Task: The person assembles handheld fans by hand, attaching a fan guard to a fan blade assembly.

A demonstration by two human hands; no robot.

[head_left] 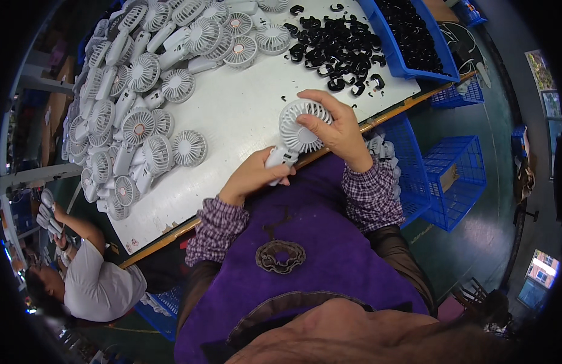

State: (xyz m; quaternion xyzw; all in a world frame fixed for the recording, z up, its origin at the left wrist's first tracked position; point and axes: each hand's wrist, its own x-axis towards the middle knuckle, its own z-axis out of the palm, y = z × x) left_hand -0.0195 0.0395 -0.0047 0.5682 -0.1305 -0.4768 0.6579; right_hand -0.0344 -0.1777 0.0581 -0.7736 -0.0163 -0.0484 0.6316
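Over the near edge of the white table, both my hands hold one white handheld fan [300, 128]. Its round slatted head points up and to the right, and its handle slants down to the left. My left hand [249, 173] is wrapped round the handle. With thumb and fingers, my right hand [338, 130] grips the fan head's rim, the thumb lying across the slats. Just beyond the fan lies a heap of small black curved parts [338, 48]. More white fans [141, 124] are piled on the table's left side.
A blue bin [387, 42] full of black parts stands at the table's far right. Blue crates [454, 182] sit on the floor to the right, one holding white fans. At lower left a co-worker in a white shirt [105, 282] holds fans. The table's edge [166, 242] runs diagonally before me.
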